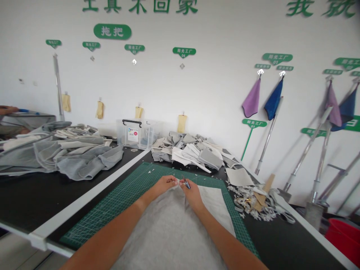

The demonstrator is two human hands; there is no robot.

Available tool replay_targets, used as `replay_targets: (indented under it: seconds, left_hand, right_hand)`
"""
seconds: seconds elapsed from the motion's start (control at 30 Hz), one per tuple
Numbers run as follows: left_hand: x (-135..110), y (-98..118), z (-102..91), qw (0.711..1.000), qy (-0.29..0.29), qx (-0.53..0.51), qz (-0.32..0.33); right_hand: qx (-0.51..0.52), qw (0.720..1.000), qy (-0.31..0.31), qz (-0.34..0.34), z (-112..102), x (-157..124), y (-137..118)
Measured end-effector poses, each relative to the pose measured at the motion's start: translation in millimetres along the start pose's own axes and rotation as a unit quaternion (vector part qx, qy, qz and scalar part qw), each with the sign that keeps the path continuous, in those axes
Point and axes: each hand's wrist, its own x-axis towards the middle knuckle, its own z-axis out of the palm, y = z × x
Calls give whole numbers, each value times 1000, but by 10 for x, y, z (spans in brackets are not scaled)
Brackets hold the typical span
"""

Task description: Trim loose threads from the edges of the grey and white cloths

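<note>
A large piece of light grey cloth (171,232) spreads over the green cutting mat (112,213) toward me. Its far edge is pinched in the fingertips of my left hand (165,184). My right hand (192,193) is closed right beside it, also at the cloth's edge. A small pointed tool (186,183) with a dark tip and a bluish body sticks out of the right hand; its exact kind is too small to make out. Between the two hands the cloth is drawn up into a peak, and the fingertips nearly meet.
Grey and white cloth pieces (194,150) lie heaped behind the mat, with a bigger heap (75,153) at left. A clear plastic box (137,133) stands between them. Scraps (255,204) lie at right. A red bucket (344,232) is below the table. Another person's hand (8,110) shows far left.
</note>
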Motion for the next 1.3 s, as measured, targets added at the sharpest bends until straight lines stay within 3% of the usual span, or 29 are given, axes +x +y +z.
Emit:
replay_targets:
  seconds: [0.3, 0.53, 0.77, 0.9, 1.1, 1.3]
  left_hand:
    - [46, -115, 5, 999, 2, 22, 24]
    - [-7, -72, 23, 998, -26, 47, 35]
    - [33, -64, -15, 995, -17, 85, 58]
    - [51, -36, -36, 996, -29, 73, 47]
    - [37, 18, -45, 994, 28, 103, 30]
    - [5, 6, -34, 994, -9, 102, 30]
  right_hand:
    - [-17, 1000, 2, 25, 20, 24, 91]
    - [-32, 999, 15, 28, 9, 23, 109]
    - [-41, 999, -3, 21, 21, -8, 55]
    - [-38, 999, -16, 3, 23, -9, 35]
    - [2, 1000, -7, 26, 1, 0, 21]
    - [-41, 999, -10, 22, -10, -4, 7]
